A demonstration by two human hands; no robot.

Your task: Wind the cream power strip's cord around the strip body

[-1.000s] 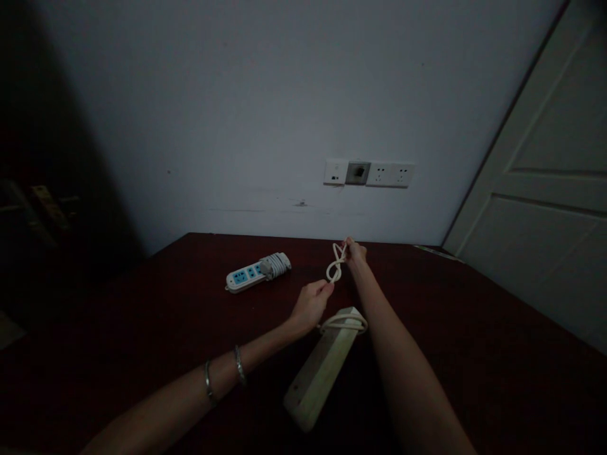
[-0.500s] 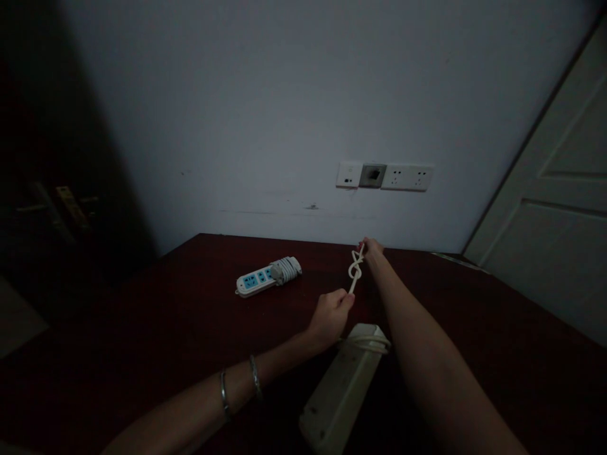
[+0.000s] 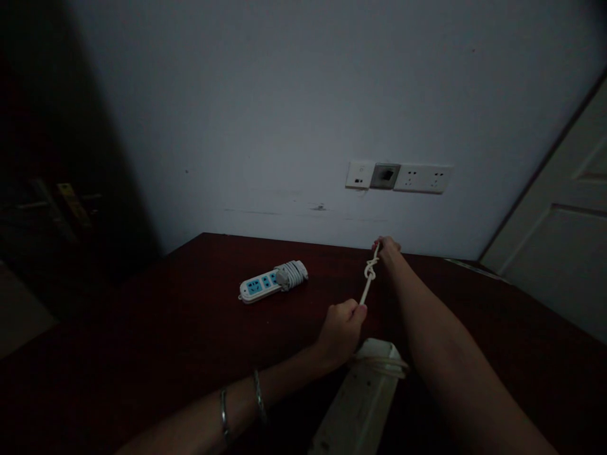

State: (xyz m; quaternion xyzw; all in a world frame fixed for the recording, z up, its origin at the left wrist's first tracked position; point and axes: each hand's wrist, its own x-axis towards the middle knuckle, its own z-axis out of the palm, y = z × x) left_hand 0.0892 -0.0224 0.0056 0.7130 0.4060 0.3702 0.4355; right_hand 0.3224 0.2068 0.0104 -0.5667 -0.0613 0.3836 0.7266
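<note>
A cream cord with a small tight knot in it is stretched between both hands above a dark red table. My left hand is closed in a fist on the cord's near end. My right hand, reached out toward the wall, pinches the far end. Below my hands lies a cream power strip with cord wound round its far end. Two bangles sit on my left wrist.
A white power strip with blue sockets and its cord wrapped round it lies further back on the table. Wall sockets sit on the pale wall behind. A white door stands at the right; dark furniture is at the left.
My hands have pulled apart, the left drawing back toward me. The loose figure-eight loop in the cord has drawn down into a small tight knot. The view has shifted left.
</note>
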